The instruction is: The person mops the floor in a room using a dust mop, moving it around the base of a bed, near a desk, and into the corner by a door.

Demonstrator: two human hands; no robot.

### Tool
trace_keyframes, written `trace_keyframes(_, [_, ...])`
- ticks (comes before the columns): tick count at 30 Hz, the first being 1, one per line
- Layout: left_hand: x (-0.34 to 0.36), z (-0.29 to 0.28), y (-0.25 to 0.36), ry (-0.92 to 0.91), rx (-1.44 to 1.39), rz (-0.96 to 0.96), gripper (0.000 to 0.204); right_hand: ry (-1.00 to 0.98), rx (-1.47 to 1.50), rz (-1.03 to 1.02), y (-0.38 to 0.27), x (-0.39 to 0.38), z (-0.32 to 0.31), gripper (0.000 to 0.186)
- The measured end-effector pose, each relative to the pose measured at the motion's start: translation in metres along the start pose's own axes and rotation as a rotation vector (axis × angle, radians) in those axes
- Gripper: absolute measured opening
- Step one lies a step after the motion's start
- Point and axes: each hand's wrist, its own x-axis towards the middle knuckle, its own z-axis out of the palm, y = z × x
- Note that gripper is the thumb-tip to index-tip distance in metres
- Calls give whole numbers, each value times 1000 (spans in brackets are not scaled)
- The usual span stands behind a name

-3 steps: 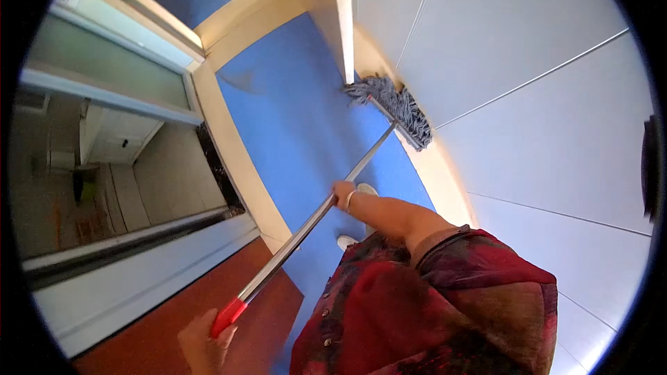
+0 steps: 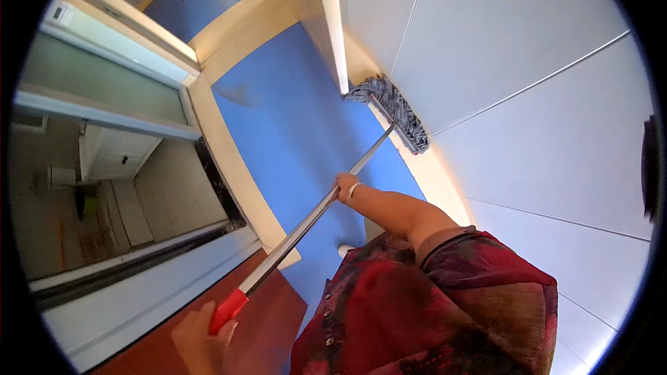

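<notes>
At near left, my left hand (image 2: 198,339) is wrapped round the red grip (image 2: 228,311), thumb and fingers curled in with hardly any gap. From there the metal pole (image 2: 288,244) slants far and right over the blue floor (image 2: 285,118), its long axis leading to the mop head (image 2: 399,110). My right hand (image 2: 345,187), clenched round the pole partway along, is the nearer of my 2 to that head, which lies far right of both, its left end beside the door edge (image 2: 336,35), its length along the foot of the pale wall (image 2: 528,139).
</notes>
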Motion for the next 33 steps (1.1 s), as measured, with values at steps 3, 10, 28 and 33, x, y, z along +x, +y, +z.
trace_keyframes(3, [17,-30,-5,267,34,116,38,-101,-404,-57,-7,2,19,15])
trace_keyframes(10, [-6,-39,-60,129,-12,31,42,29,-222,46,7,-61,89,16])
trace_keyframes(28, [-27,-85,-43,-8,-12,-106,25,-422,-1913,-642,37,-112,103,14])
trace_keyframes(33, [8,-108,-45,49,-3,-87,15,-386,-1801,-504,25,-111,121,12])
